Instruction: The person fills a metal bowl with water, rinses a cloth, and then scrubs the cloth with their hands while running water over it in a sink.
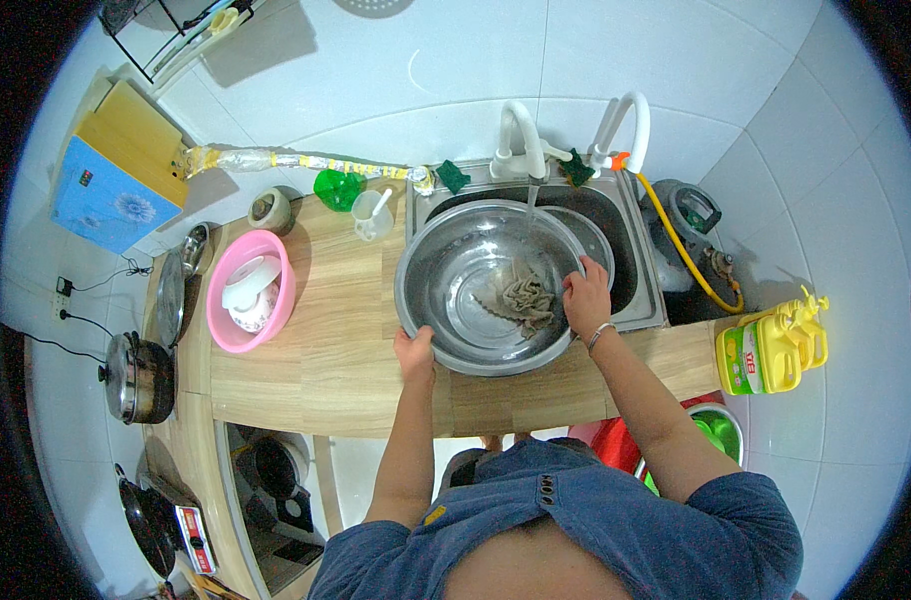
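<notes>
A large stainless steel basin (455,262) sits tilted over the front left of the metal sink (635,247), partly over the counter. My left hand (414,352) grips its rim at the lower left, and my right hand (587,292) holds the rim at the right. In the basin lies a wet, crumpled grey-beige cloth (528,298) in a little water. Water runs from the white faucet (527,139) into the basin. Behind the basin, a second metal vessel (590,232) shows in part in the sink.
On the wooden counter (335,300) stand a pink basin (215,300) with bowls, a plastic cup (371,217) and a stone mortar (270,211). Green scouring pads (452,177) lie by the sink. Yellow detergent jugs (770,352) stand right, near a gas cylinder (680,217) with a yellow hose.
</notes>
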The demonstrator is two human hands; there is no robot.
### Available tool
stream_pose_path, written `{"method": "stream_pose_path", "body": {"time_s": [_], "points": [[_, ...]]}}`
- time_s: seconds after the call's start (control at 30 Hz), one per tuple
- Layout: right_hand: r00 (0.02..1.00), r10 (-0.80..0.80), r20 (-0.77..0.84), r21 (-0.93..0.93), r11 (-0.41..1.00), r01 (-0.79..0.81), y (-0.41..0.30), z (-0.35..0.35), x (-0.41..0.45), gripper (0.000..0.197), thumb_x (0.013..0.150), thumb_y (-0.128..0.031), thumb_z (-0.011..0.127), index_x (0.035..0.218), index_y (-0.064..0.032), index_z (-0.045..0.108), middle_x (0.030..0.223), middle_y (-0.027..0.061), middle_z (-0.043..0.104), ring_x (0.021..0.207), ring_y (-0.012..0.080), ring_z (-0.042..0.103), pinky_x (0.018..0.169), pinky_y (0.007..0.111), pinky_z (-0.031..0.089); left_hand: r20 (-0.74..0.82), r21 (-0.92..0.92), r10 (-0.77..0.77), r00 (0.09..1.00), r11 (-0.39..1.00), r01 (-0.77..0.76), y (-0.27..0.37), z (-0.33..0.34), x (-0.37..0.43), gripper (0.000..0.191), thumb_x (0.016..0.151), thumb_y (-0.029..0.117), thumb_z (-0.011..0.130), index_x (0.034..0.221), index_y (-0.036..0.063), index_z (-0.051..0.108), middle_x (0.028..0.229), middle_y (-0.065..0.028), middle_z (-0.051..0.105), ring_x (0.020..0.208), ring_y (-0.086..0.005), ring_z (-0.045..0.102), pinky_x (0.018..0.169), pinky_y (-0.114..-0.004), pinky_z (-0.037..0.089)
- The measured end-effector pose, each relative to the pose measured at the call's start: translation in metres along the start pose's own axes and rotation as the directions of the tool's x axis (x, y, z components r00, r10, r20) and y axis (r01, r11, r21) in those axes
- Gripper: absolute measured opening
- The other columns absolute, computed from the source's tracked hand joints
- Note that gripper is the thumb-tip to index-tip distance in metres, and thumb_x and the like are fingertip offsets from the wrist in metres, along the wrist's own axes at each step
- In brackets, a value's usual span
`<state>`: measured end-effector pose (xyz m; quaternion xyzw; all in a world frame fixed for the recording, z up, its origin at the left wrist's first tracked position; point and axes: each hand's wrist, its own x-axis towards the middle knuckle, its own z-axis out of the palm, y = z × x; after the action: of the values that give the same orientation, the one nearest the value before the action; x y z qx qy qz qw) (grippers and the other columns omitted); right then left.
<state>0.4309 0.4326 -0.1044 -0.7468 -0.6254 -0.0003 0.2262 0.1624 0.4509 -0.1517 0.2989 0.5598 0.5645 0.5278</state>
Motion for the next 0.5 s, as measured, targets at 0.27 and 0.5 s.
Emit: {"method": "stream_pose_path", "body": {"time_s": [0.27,0.5], "points": [[1.0,0.011,-0.005,0.018,1.0,-0.011,0.0021,0.0018,0.0007,0.009,0.065,-0.007,0.054,0.074,-0.0054,0.055,0.111,0.0128,0.039,0.104,0.03,0.034,0.078,0.039,0.039,0.014,-0.038,-0.002,1.0,0.999,0.002,0.0064,0.0051,-0.0025,0.017,0.062,0.001,0.05,0.077,-0.0036,0.047,0.072,-0.0049,0.052,0.063,-0.0118,0.047,0.059,-0.023,0.038],[1.0,0.006,0.02,0.002,1.0,-0.006,0.0005,0.0009,0.0024,0.01,0.065,-0.008,0.055,0.075,-0.0048,0.054,0.11,0.0127,0.04,0.104,0.0296,0.035,0.081,0.036,0.038,0.018,-0.043,-0.004,1.0,0.999,0.005,0.0001,0.001,0.0025,0.019,0.061,0.001,0.049,0.079,-0.0041,0.048,0.072,-0.0049,0.053,0.063,-0.0117,0.047,0.059,-0.022,0.038]]}}
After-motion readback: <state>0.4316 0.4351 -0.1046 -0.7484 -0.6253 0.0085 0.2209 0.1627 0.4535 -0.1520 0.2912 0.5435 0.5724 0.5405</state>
